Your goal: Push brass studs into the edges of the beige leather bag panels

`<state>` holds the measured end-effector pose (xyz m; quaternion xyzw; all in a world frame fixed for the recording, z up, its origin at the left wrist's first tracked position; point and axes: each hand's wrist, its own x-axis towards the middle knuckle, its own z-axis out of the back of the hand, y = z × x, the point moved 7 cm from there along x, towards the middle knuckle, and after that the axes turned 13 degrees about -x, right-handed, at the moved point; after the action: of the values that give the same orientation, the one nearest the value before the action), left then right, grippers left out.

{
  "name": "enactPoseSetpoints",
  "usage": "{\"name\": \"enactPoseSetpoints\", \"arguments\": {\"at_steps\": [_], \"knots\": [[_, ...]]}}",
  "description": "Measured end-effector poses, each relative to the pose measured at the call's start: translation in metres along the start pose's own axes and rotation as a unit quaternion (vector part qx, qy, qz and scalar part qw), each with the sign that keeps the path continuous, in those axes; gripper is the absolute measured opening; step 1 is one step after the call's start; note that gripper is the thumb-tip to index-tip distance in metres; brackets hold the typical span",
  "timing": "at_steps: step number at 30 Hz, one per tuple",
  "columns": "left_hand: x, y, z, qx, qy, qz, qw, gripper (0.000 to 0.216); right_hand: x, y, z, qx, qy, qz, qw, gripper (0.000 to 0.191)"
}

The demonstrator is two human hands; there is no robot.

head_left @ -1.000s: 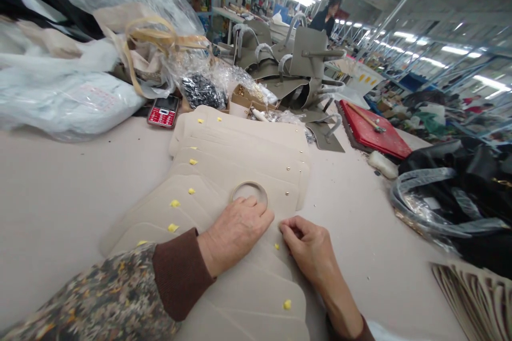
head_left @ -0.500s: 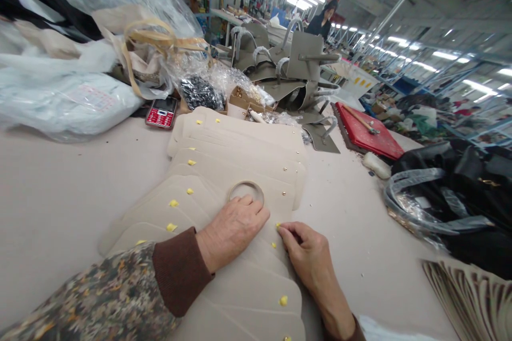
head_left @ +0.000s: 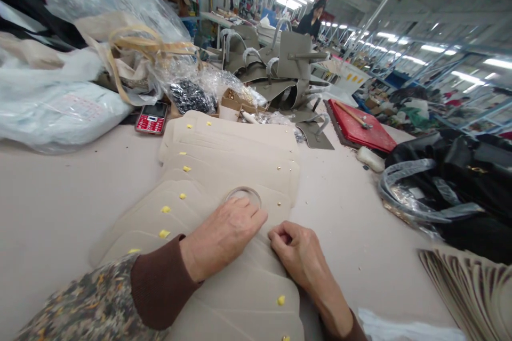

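Overlapping beige panels (head_left: 236,160) lie stacked in a staggered row on the table, with small yellow tabs (head_left: 165,209) along the left and lower right and gold studs (head_left: 279,204) at the upper right. My left hand (head_left: 228,229) rests on them, fingers curled over a thin beige ring (head_left: 244,191) that looks like a roll of tape. Close to its right, my right hand (head_left: 296,248) pinches thumb and forefinger together at the panels' right edge. Whatever lies between those fingertips is hidden.
A red phone (head_left: 152,118) and plastic-wrapped bundles (head_left: 60,112) are at the left. Behind the panels stand a small parts box (head_left: 232,101) and grey bag pieces (head_left: 294,56). To the right are a hammer (head_left: 352,115) on a red board (head_left: 376,136), black bags (head_left: 444,181) and stacked strips (head_left: 472,282).
My right hand has shifted slightly left; the yellow tab seen at its fingertips is now out of sight. My left hand stays over the ring. The whole view has moved a little.
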<state>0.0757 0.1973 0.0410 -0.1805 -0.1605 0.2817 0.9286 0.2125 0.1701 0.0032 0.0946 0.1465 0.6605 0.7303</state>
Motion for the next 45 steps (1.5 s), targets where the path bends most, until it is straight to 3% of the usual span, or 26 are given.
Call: {"name": "enactPoseSetpoints", "arguments": {"at_steps": [5,9,11,17,23,26,28,30,34,36,39,42,45], "knots": [[-0.001,0.006,0.007,-0.085,-0.052,-0.031,0.995,0.014,0.002,-0.009,0.001,0.088,-0.008,-0.007,0.996,0.010],[-0.002,0.002,0.012,-0.131,-0.107,-0.073,0.983,0.035,0.005,-0.022,0.011,0.260,-0.049,-0.013,0.964,0.022],[-0.002,-0.001,0.012,-0.139,-0.117,-0.077,0.980,0.042,0.003,-0.019,0.021,0.291,-0.083,0.025,0.953,0.021],[0.000,-0.007,0.001,-0.138,-0.087,-0.061,0.985,0.039,-0.013,0.021,0.044,0.208,-0.169,0.213,0.940,0.015],[-0.001,-0.010,-0.003,-0.139,-0.057,-0.037,0.988,0.033,-0.018,0.031,0.043,0.137,-0.246,0.273,0.920,0.016],[0.000,-0.008,-0.005,-0.136,-0.020,-0.009,0.990,0.015,-0.022,0.032,0.042,0.094,-0.283,0.270,0.916,0.017],[0.001,-0.007,-0.004,-0.125,-0.010,-0.002,0.992,0.007,-0.023,0.032,0.041,0.085,-0.291,0.256,0.918,0.017],[0.004,-0.007,-0.001,-0.112,-0.022,-0.011,0.993,0.014,-0.022,0.029,0.040,0.100,-0.281,0.219,0.929,0.015],[0.008,-0.014,0.006,-0.076,-0.074,-0.067,0.992,0.021,-0.010,0.013,0.026,0.248,-0.166,0.058,0.953,0.012],[0.008,-0.020,0.009,-0.062,-0.103,-0.098,0.988,0.022,-0.004,0.003,0.013,0.339,-0.100,-0.028,0.935,0.015],[0.005,-0.026,0.009,-0.053,-0.129,-0.118,0.983,0.024,0.007,-0.015,-0.001,0.431,-0.059,-0.106,0.894,0.021],[0.006,-0.021,-0.002,-0.022,-0.090,-0.072,0.993,0.021,0.020,-0.036,-0.013,0.461,-0.036,-0.145,0.875,0.032],[0.009,-0.009,-0.018,0.035,-0.005,-0.004,0.999,0.013,0.028,-0.045,-0.016,0.429,-0.027,-0.135,0.893,0.038]]}}
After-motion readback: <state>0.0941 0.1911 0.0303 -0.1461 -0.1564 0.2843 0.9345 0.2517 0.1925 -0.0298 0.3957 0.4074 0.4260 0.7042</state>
